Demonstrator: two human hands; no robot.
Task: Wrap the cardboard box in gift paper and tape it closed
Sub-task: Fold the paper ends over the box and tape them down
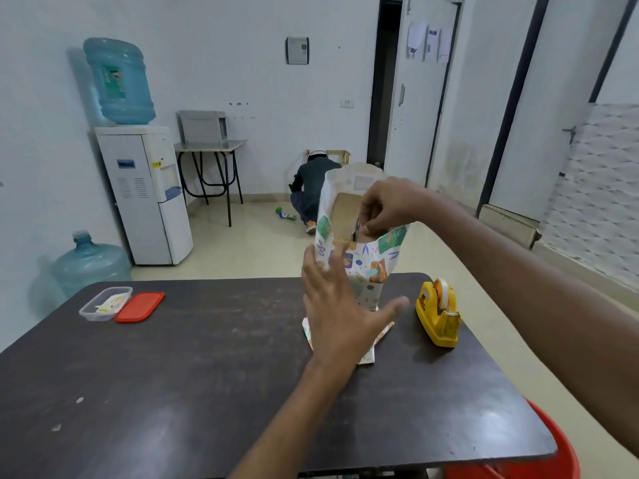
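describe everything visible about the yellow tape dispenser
The tape dispenser is yellow, plastic-looking, with a cartoon sticker on its side and a pale roll of tape in its top. Its cutter end points toward the camera. It stands upright on the dark table, right of the wrapped box; nothing else touches it.

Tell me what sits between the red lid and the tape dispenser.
Head view: the half-wrapped box stands there, with the left hand spread before it; the rest is bare table.

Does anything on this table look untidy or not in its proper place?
The gift paper is loose at both ends: the top stands open, showing the cardboard box, and bottom flaps splay on the table. The red lid lies beside its container.
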